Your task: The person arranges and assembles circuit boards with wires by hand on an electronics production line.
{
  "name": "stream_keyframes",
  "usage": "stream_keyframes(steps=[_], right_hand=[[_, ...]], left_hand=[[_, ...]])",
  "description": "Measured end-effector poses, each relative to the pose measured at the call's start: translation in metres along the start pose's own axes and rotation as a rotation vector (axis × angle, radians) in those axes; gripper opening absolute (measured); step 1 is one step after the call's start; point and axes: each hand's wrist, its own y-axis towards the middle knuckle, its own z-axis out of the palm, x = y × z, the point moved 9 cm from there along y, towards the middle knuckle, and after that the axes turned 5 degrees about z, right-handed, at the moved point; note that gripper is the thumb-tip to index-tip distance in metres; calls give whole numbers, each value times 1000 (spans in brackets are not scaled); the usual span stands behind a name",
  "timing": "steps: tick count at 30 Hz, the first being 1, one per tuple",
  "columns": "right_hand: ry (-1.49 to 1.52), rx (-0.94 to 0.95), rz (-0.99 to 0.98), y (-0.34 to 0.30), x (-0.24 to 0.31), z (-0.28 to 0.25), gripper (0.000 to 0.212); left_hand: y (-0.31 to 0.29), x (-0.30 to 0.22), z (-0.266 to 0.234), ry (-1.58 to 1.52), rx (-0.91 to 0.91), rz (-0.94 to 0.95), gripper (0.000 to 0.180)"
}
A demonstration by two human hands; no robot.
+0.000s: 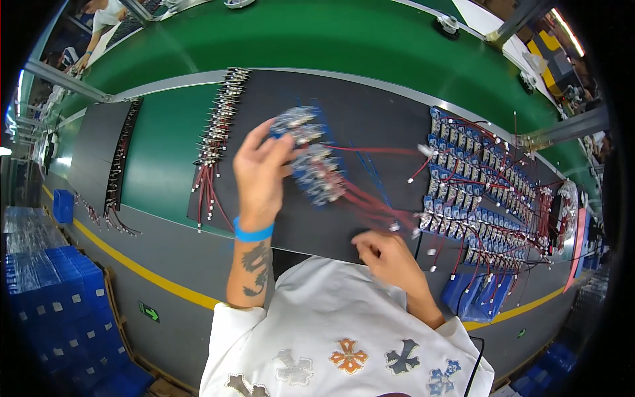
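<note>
My left hand, with a blue band at the wrist, grips a panel of small blue circuit boards by its upper left side. The panel is raised over the black mat and smeared by motion. Red wires with white connectors trail from it to the right. Close to the table's front edge is my right hand, its fingers curled in; whether anything is inside cannot be seen. Thin blue strips lie on the mat beside the held panel.
Several rows of blue circuit boards with red wires cover the mat's right part. To the left stands a row of boards on edge. A green conveyor belt runs beyond. Blue bins are stacked at lower left; a person's arm shows far left.
</note>
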Motion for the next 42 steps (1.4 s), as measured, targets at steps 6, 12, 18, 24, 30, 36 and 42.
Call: stream_keyframes(steps=[6, 12, 18, 24, 30, 36, 42], right_hand=[[-512, -554, -379, 77, 80, -18, 41], [-813, -527, -416, 97, 68, 6, 51], [-862, -475, -154, 27, 36, -18, 50], [-160, -483, -134, 0, 45, -36, 24], [570, -79, 69, 19, 20, 4, 17], [681, -292, 77, 19, 14, -18, 16], [357, 49, 42, 14, 6, 5, 21]], left_hand=[[-48, -43, -89, -91, -539, 118, 19], [-85, -7, -92, -655, -97, -269, 21], [-130, 22, -75, -365, -401, -324, 14], [-117, 66, -47, -322, -232, -426, 25], [-98, 61, -11, -242, -156, -308, 28], [-114, 66, 0, 158, 147, -218, 22], [-113, 64, -4, 158, -21, -138, 24]])
